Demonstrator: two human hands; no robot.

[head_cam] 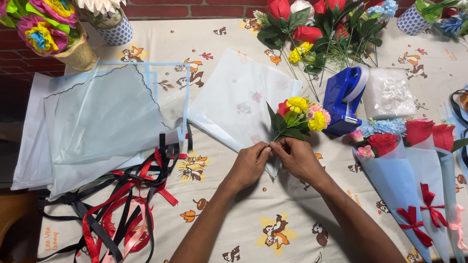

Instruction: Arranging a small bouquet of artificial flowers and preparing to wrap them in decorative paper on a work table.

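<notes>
Head view, both hands [275, 163] pinching small bouquet [298, 118]

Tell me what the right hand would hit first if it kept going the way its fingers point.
The right hand points up-left toward the left hand; their fingertips already meet at the small flower bunch's stems, so probably the left hand's fingers.

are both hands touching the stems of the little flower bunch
Touching. The head view shows the left hand and right hand meeting at the base of the small flower bunch, fingertips pinched around its stems with no gap.
</notes>
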